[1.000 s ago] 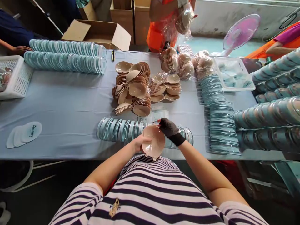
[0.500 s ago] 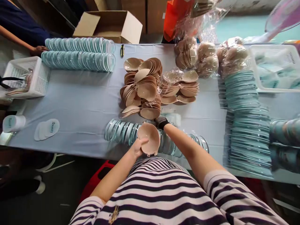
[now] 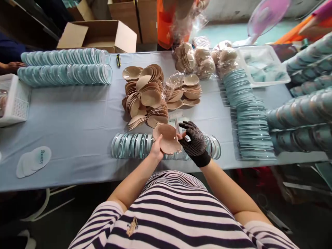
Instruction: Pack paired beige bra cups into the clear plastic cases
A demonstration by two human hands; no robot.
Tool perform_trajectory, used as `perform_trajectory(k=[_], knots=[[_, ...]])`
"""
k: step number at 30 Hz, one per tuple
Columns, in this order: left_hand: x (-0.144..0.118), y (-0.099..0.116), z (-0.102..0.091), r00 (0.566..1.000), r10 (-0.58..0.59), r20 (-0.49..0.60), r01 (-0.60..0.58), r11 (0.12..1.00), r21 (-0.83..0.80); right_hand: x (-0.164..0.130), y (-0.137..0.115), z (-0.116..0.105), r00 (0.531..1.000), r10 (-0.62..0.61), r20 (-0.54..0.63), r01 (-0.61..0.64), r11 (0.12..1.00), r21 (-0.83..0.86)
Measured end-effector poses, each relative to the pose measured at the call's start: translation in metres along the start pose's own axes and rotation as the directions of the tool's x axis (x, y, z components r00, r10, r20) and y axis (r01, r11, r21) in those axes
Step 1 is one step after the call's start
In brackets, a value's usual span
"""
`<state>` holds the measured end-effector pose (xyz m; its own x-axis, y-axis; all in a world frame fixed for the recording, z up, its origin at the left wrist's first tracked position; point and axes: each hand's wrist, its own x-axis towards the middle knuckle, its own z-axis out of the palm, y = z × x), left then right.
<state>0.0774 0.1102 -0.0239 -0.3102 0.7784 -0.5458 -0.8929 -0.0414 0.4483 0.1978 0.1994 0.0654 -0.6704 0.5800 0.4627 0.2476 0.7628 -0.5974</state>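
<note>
My left hand, bare, grips a beige bra cup with the thumb on its inner face. A second cup edge shows behind it. My right hand wears a black dotted glove with bare fingertips and pinches a small pale slip beside the cup's right edge. Whether the slip is card or film I cannot make out. Under both hands lies a row of round clear cases on their edges. Just beyond is a pile of nested beige bra cups.
More cups lie partly in clear plastic, with bagged cups behind. Stacked teal cases stand right, before a white tray. Case rows, a cutter, a basket and round cards lie left.
My right hand has drawn back from beside the cup pile to the held cup and now has the pale slip. The left hand still holds the cup. The view has shifted right.
</note>
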Motion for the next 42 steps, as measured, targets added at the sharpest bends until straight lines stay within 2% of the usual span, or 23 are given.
perform_trajectory(k=[2,4,5,7,9,10,11,12,14,16,18,21,25,27,28,29,31,33,34,36,38,40,42], knots=[[-0.005,-0.009,0.004,1.0,0.014,0.016,-0.013,1.0,-0.016,-0.009,-0.008,0.008,0.983,-0.089,0.162,0.126,0.964,-0.233],[-0.01,-0.017,0.005,0.996,-0.012,0.091,0.013,1.0,-0.012,-0.019,-0.011,0.018,0.941,-0.031,0.337,0.158,0.92,-0.358],[-0.013,-0.021,0.004,0.993,-0.05,0.106,0.049,0.999,0.013,-0.026,-0.012,0.022,0.925,0.004,0.381,0.15,0.915,-0.374],[-0.018,-0.029,0.001,0.986,-0.153,0.059,0.148,0.985,0.087,-0.046,-0.012,0.023,0.914,-0.005,0.405,0.141,0.941,-0.306],[-0.022,-0.038,-0.003,0.982,-0.184,-0.038,0.188,0.974,0.126,-0.074,-0.01,0.018,0.947,-0.062,0.314,0.122,0.977,-0.177],[-0.024,-0.042,-0.005,0.983,-0.17,-0.066,0.178,0.975,0.132,-0.089,-0.009,0.014,0.977,-0.048,0.208,0.075,0.989,-0.125],[-0.026,-0.046,-0.006,0.988,-0.139,-0.071,0.148,0.98,0.131,-0.103,-0.006,0.011,0.997,0.013,0.072,-0.008,0.997,-0.077],[-0.028,-0.05,-0.007,0.993,-0.101,-0.059,0.108,0.986,0.129,-0.117,-0.002,0.009,0.991,0.115,-0.07,-0.116,0.993,-0.014],[-0.033,-0.057,-0.006,0.998,-0.064,-0.028,0.067,0.988,0.141,-0.137,0.007,0.01,0.895,0.356,-0.267,-0.319,0.932,0.172],[-0.037,-0.063,-0.002,0.997,-0.066,-0.031,0.07,0.983,0.169,-0.146,0.017,0.014,0.807,0.519,-0.282,-0.414,0.837,0.357],[-0.041,-0.069,0.004,0.997,-0.062,-0.056,0.072,0.975,0.208,-0.145,0.025,0.014,0.784,0.578,-0.228,-0.448,0.78,0.437],[-0.043,-0.078,0.01,0.997,0.038,-0.063,-0.021,0.965,0.262,-0.132,0.032,0.003,0.816,0.56,-0.143,-0.48,0.794,0.373],[-0.044,-0.092,0.009,0.996,0.055,-0.07,-0.031,0.949,0.313,-0.116,0.035,-0.012,0.879,0.476,0.033,-0.476,0.879,-0.02],[-0.043,-0.099,0.005,0.992,0.068,-0.103,-0.031,0.945,0.327,-0.115,0.037,-0.01,0.869,0.478,0.127,-0.453,0.872,-0.185],[-0.043,-0.102,0.002,0.989,0.087,-0.115,-0.045,0.943,0.331,-0.118,0.037,-0.008,0.856,0.494,0.149,-0.464,0.863,-0.199],[-0.043,-0.104,-0.001,0.987,0.105,-0.123,-0.059,0.941,0.334,-0.122,0.038,-0.005,0.846,0.51,0.153,-0.489,0.858,-0.156],[-0.043,-0.105,-0.005,0.984,0.127,-0.121,-0.08,0.938,0.338,-0.134,0.04,-0.001,0.849,0.515,0.119,-0.524,0.85,0.06],[-0.043,-0.103,-0.007,0.988,0.113,-0.103,-0.071,0.936,0.346,-0.148,0.042,0.0,0.869,0.494,0.013,-0.476,0.83,0.29],[-0.043,-0.101,-0.006,0.991,0.097,-0.089,-0.059,0.934,0.353,-0.153,0.043,-0.002,0.874,0.482,-0.056,-0.435,0.83,0.35],[-0.043,-0.096,-0.003,0.999,0.046,-0.026,-0.032,0.924,0.382,-0.158,0.044,-0.007,0.868,0.464,-0.174,-0.39,0.856,0.34],[-0.043,-0.09,0.0,0.996,-0.033,0.082,-0.006,0.903,0.43,-0.153,0.046,-0.015,0.873,0.449,-0.19,-0.397,0.881,0.258],[-0.044,-0.084,0.002,0.981,-0.115,0.156,0.029,0.883,0.468,-0.141,0.048,-0.022,0.888,0.447,-0.106,-0.422,0.886,0.193],[-0.045,-0.08,0.001,0.972,-0.181,0.15,0.086,0.868,0.489,-0.126,0.051,-0.027,0.888,0.459,0.014,-0.455,0.878,0.149]])
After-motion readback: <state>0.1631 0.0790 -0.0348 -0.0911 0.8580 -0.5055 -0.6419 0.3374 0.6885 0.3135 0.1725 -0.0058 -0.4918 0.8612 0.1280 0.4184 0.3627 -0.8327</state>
